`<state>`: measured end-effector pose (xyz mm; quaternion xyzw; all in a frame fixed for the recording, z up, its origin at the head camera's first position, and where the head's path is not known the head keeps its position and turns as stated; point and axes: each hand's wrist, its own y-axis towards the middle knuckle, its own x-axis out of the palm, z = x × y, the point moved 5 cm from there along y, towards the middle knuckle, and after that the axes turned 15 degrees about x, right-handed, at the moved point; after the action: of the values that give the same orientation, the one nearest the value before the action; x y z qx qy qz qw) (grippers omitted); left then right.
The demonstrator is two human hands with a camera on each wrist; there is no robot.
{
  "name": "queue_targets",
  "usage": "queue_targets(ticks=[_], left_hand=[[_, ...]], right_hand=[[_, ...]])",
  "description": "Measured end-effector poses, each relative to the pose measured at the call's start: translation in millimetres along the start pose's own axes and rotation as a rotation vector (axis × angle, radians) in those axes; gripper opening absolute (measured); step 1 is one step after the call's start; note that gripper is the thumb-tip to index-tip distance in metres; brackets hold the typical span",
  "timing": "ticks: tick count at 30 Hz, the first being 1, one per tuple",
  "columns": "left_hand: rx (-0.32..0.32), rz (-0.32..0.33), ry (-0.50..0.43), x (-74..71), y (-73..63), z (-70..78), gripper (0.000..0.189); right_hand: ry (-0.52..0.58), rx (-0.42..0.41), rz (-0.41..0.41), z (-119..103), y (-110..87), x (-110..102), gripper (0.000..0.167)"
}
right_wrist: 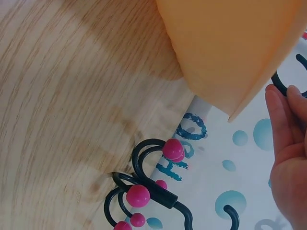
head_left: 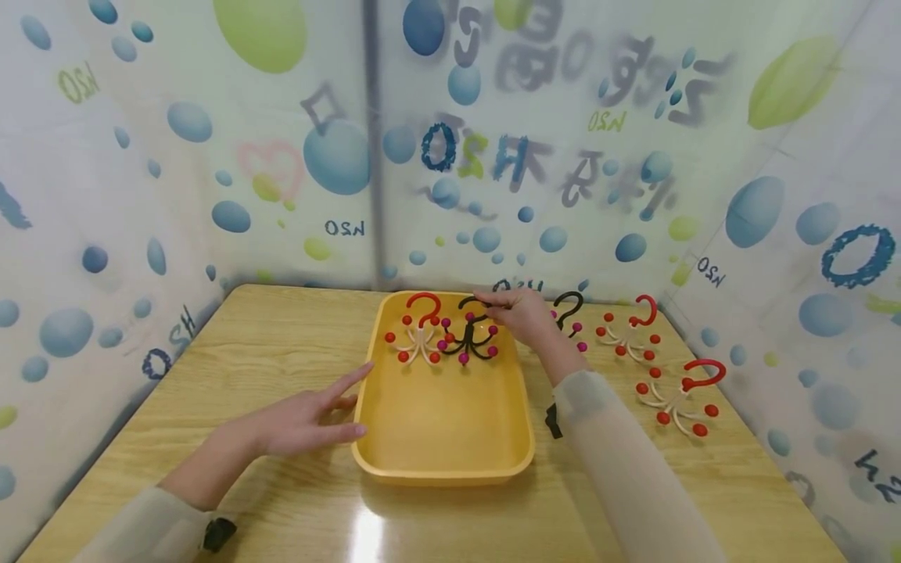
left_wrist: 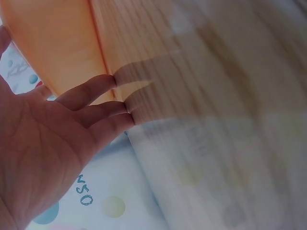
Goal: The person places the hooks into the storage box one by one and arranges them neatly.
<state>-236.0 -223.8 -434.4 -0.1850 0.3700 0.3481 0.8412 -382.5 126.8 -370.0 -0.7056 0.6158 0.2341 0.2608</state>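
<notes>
A yellow plastic tray (head_left: 443, 422) stands on the wooden table. My right hand (head_left: 521, 313) pinches the curved top of a black multi-arm hanging hook with pink ball tips (head_left: 469, 338) over the back of the tray. In the right wrist view, only part of that black curve (right_wrist: 276, 82) shows at the fingertips. Beside it in the tray is a white hanging hook with red balls and a red curved top (head_left: 421, 338). My left hand (head_left: 303, 422) has its fingers extended, with fingertips and thumb at the tray's left rim.
Right of the tray lies another black hook with pink balls (right_wrist: 160, 194), partly hidden by my right hand in the head view. Further right are two white-and-red hooks, one at the back (head_left: 629, 338) and one nearer (head_left: 677, 403). Patterned curtains (head_left: 281, 156) surround the table.
</notes>
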Motion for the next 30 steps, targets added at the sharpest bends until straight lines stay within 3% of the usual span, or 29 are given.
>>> queue_targets(ticks=[5,11,21,26,30], left_hand=[[0.000,0.000,-0.004,0.7,-0.4,0.5,0.093],[-0.018,-0.002,0.006,3.3,-1.6,-0.6,0.092],[0.011,0.002,-0.006,3.4,-2.1,1.2,0.093],[0.013,0.007,0.004,2.1,-0.9,0.4,0.093],[0.001,0.007,0.014,0.4,-0.8,-0.1,0.093]], right_hand=[[-0.005,0.012,0.000,3,0.4,0,0.041],[-0.100,-0.014,0.027,2,-3.6,0,0.043],[-0.186,-0.002,0.053,6,-4.8,-2,0.059],[-0.121,-0.002,0.047,11,-8.4,-6,0.064],[-0.084,-0.056,0.081,8,-16.3,-14,0.058]])
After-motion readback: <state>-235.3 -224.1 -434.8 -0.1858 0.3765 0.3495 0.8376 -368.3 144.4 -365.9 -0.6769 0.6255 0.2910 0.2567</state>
